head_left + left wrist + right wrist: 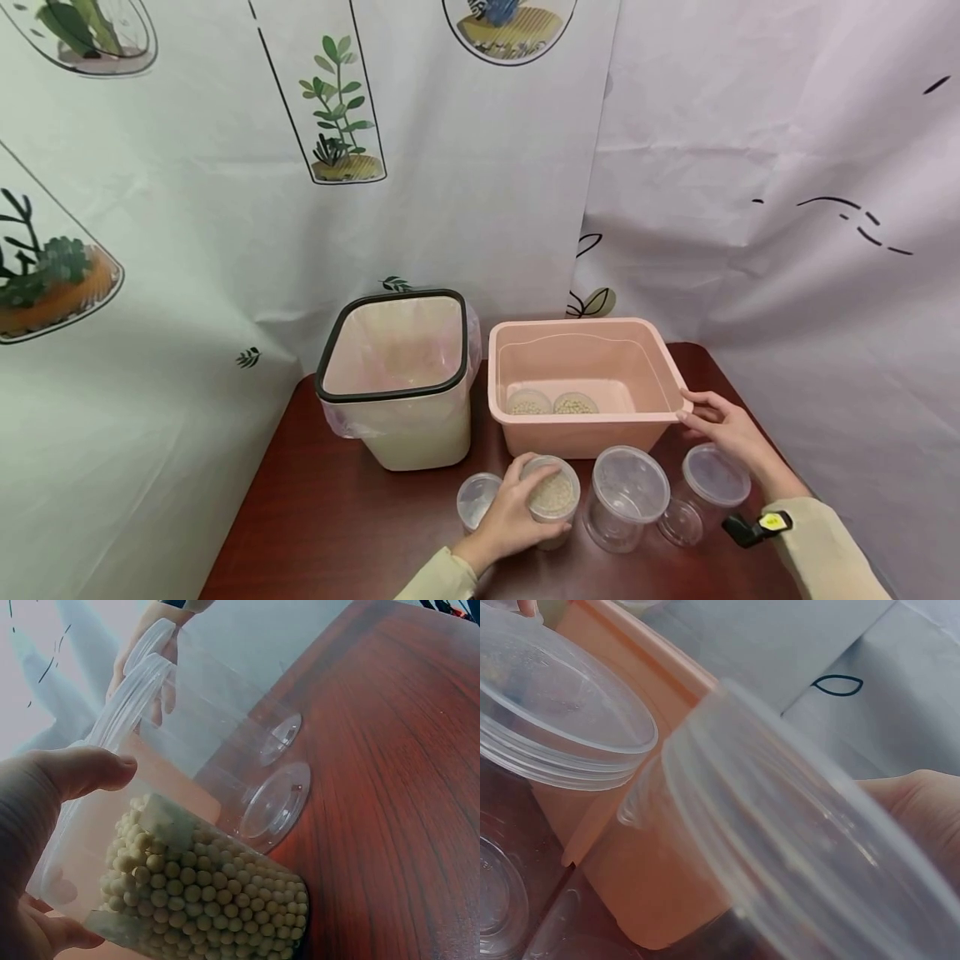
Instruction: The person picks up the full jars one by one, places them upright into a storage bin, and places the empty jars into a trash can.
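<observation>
Low in the head view's centre, the left hand (510, 517) wraps its fingers around a jar (553, 498) of pale beads on the table (315, 517). At right, the right hand (723, 425) rests with relaxed fingers on the pink tub's (585, 387) corner, holding nothing. Empty lidded jars (628, 496) stand between them.

The left hand (510, 517) hides the bean jar's (553, 498) near side.
</observation>
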`<state>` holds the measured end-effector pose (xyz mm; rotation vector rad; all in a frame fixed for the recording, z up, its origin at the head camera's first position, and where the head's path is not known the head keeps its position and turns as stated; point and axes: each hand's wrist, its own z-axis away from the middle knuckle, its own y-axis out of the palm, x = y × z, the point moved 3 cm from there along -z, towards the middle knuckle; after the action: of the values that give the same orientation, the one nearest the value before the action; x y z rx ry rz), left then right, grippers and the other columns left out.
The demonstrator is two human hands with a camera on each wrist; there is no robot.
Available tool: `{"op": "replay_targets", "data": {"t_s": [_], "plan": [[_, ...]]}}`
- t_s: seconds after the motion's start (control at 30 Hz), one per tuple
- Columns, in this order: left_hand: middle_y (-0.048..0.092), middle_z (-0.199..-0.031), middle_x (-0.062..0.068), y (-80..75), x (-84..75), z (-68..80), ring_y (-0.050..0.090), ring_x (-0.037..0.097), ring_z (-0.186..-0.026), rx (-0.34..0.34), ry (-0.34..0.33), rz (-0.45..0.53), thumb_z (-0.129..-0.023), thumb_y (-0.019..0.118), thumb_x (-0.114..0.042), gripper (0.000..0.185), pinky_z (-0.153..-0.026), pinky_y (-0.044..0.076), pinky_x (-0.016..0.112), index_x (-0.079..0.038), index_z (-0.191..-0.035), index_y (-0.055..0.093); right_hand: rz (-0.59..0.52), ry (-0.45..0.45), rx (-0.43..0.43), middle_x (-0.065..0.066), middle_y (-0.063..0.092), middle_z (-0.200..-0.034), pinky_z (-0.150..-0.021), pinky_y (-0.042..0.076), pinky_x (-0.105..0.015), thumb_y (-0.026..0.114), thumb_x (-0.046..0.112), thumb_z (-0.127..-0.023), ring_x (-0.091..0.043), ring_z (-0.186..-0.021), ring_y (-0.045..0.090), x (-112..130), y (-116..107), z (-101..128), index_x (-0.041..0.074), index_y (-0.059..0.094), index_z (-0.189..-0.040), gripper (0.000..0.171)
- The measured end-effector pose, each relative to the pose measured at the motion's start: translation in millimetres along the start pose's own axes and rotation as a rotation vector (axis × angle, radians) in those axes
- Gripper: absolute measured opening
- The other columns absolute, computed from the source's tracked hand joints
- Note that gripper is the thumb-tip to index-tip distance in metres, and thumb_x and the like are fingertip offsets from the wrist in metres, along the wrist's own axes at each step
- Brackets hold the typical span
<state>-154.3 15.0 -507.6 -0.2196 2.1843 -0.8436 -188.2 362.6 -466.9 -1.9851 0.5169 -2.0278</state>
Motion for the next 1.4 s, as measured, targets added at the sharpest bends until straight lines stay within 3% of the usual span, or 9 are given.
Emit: {"op": "replay_targets", "data": {"t_s": [0.33, 0.73, 1.03, 1.27, 1.4], "plan": [[0.043, -0.127, 0.013, -2.9, -6.6, -4.8, 0.047, 0.022, -0.113, -0.003, 0.017, -0.029, -0.061, 0.086, -0.035, 0.072, -0.087, 0.046, 0.032, -0.019, -0.125, 0.057, 0.009, 0.018, -0.006, -0.035, 0.053, -0.118, -0.07, 0.054, -0.039, 0.064, 0.03, -0.089, -0.035, -0.083, 0.066, 3, 0, 0, -0.002, 0.039, -0.136, 0.062], [0.043, -0.127, 0.012, -23.7, -22.7, -23.9, 0.046, 0.021, -0.113, -0.034, 0.086, -0.002, -0.063, 0.085, -0.033, 0.071, -0.087, 0.046, 0.032, -0.018, -0.126, 0.055, -0.004, 0.002, -0.002, -0.037, 0.05, -0.12, -0.068, 0.054, -0.037, 0.063, 0.028, -0.09, -0.034, -0.082, 0.067, 2, -1, 0, -0.003, 0.039, -0.135, 0.06], [0.042, -0.13, 0.01, -38.1, -39.5, -35.8, 0.047, 0.02, -0.113, -0.036, 0.061, 0.006, -0.062, 0.085, -0.034, 0.07, -0.086, 0.047, 0.033, -0.021, -0.125, 0.056, -0.005, 0.0, -0.002, -0.037, 0.05, -0.119, -0.068, 0.054, -0.036, 0.062, 0.028, -0.09, -0.033, -0.081, 0.067, 2, -2, 0, -0.004, 0.039, -0.135, 0.06], [0.045, -0.127, 0.01, -49.9, -55.0, -47.9, 0.049, 0.02, -0.11, -0.103, 0.168, -0.056, -0.06, 0.085, -0.036, 0.07, -0.085, 0.047, 0.032, -0.02, -0.122, 0.059, 0.019, 0.021, -0.002, -0.035, 0.052, -0.119, -0.067, 0.054, -0.035, 0.063, 0.03, -0.089, -0.03, -0.081, 0.067, 1, -1, 1, -0.002, 0.039, -0.136, 0.061], [0.046, -0.125, 0.009, -56.9, -61.9, -55.0, 0.05, 0.021, -0.109, -0.126, 0.198, -0.067, -0.059, 0.086, -0.037, 0.071, -0.085, 0.047, 0.031, -0.021, -0.123, 0.058, 0.014, 0.012, -0.001, -0.035, 0.051, -0.119, -0.068, 0.054, -0.035, 0.063, 0.03, -0.09, -0.032, -0.081, 0.067, 0, -1, 1, -0.002, 0.039, -0.136, 0.06]]}}
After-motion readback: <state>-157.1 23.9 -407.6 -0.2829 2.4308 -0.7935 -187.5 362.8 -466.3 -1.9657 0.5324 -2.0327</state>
